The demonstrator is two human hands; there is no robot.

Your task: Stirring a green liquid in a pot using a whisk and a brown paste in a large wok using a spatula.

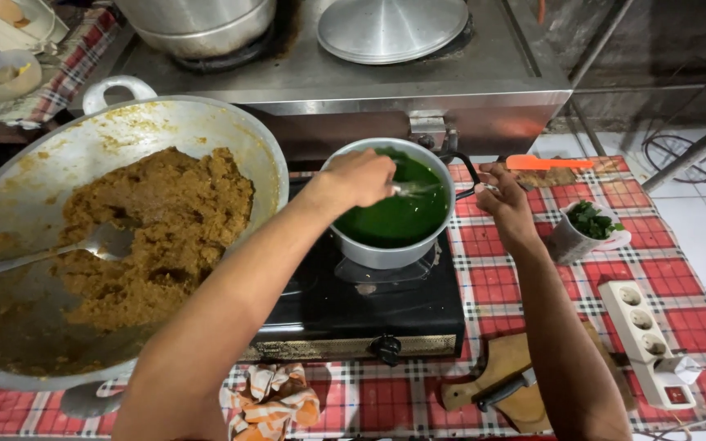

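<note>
A small metal saucepan (386, 253) full of dark green liquid (398, 214) sits on a black single-burner gas stove (369, 306). My left hand (359, 175) reaches over the pan's rim and grips a metal spoon (414, 189) whose bowl dips into the green liquid. My right hand (504, 196) is at the pan's black handle (469, 173), fingers closed on its end. A large wok (206, 131) of brown cooked mixture (153, 233) with a metal spoon (96, 242) resting in it stands to the left.
A white cup of chopped greens (586, 229), an orange-handled tool (547, 163), a white power strip (645, 339), a wooden board with a knife (504, 388) and an orange cloth (275, 400) lie on the red checked tablecloth (500, 286). A steel stove with a lid (394, 28) is behind.
</note>
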